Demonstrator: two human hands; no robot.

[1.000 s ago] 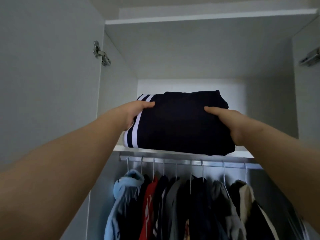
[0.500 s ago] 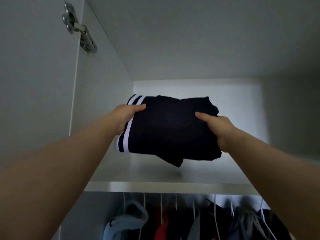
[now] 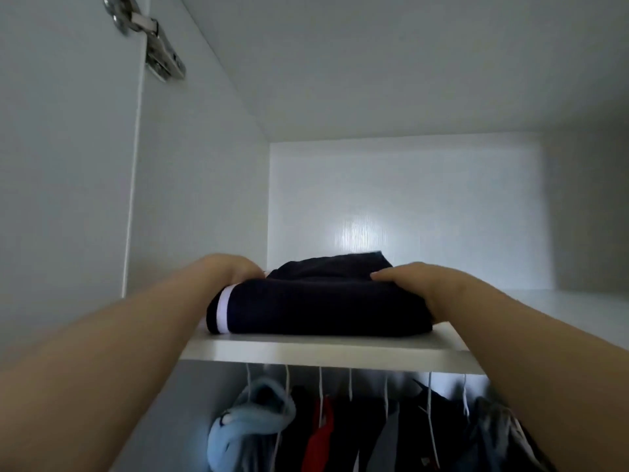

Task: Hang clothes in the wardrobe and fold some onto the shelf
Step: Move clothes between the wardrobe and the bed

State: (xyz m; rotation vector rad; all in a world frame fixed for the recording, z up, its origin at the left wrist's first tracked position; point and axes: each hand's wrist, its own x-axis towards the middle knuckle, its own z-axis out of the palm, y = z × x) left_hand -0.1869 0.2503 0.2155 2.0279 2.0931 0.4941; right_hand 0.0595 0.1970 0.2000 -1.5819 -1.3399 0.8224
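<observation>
1. The shelf (image 3: 326,354) bears the folded dark garment (image 3: 323,306), lying flat at the shelf's front edge.
2. The right hand (image 3: 420,284) clasps the garment's right end, thumb on top.
3. The left hand (image 3: 233,270) curls round its white-striped left end.

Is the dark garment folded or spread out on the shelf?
Folded: the dark garment lies as a compact thick bundle on the shelf.

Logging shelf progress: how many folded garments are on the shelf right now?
1: the dark folded garment with white stripes lies at the front edge of the shelf, with the left hand at its left end and the right hand gripping its right end. Hidden shelf areas could hold more.
</observation>
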